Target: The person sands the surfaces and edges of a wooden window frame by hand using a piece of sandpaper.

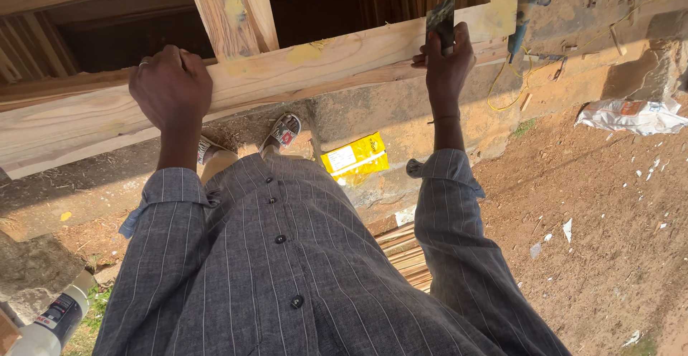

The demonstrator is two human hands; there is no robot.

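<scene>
A pale wooden frame (308, 69) with yellowish filler patches runs across the top of the head view. My left hand (170, 87) grips its lower rail from above, a ring on one finger. My right hand (446, 62) is shut on a small dark flat scraper (441, 18), whose blade rests against the rail near a yellow filler smear at the frame's right end. Both sleeves are grey and striped.
A yellow packet (356, 157) lies on the concrete ledge below the frame. A blue power tool (527, 12) with a yellow cord sits at the upper right. A white bag (631, 116) lies on the dirt. A white bottle (54, 320) stands at the lower left, with stacked wood slats (408, 252) below.
</scene>
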